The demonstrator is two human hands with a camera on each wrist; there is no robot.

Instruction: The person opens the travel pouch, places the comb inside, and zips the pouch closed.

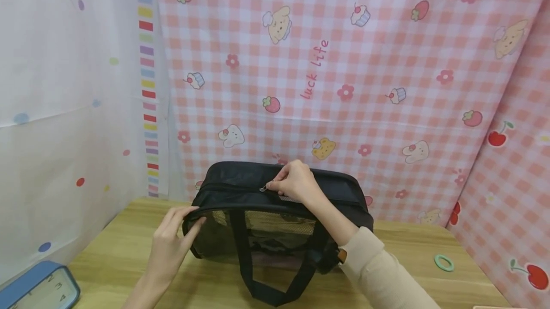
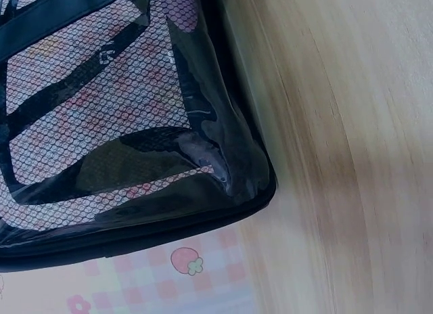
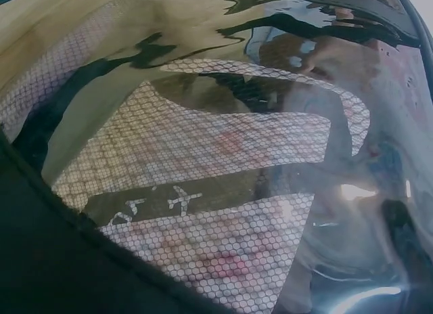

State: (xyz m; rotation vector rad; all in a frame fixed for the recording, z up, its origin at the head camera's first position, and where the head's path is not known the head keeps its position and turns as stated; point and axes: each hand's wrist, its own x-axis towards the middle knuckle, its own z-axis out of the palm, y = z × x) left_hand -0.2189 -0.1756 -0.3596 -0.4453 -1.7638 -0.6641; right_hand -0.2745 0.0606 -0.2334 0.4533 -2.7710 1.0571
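Note:
A black bag with a see-through front panel and mesh stands upright on the table. My right hand is over the top of the bag, thumb and finger pinching a small metal zipper pull. At the bag's upper left corner, my left hand holds the edge, with fingers along the top and the thumb against the front. A black carrying handle hangs down in front. Mesh shows through the clear plastic in the right wrist view; neither wrist view includes the fingers.
On the wooden table, a blue clock lies at the front left and a green ring at the right. A pink checked cloth hangs right behind the bag, with a white dotted cloth on the left.

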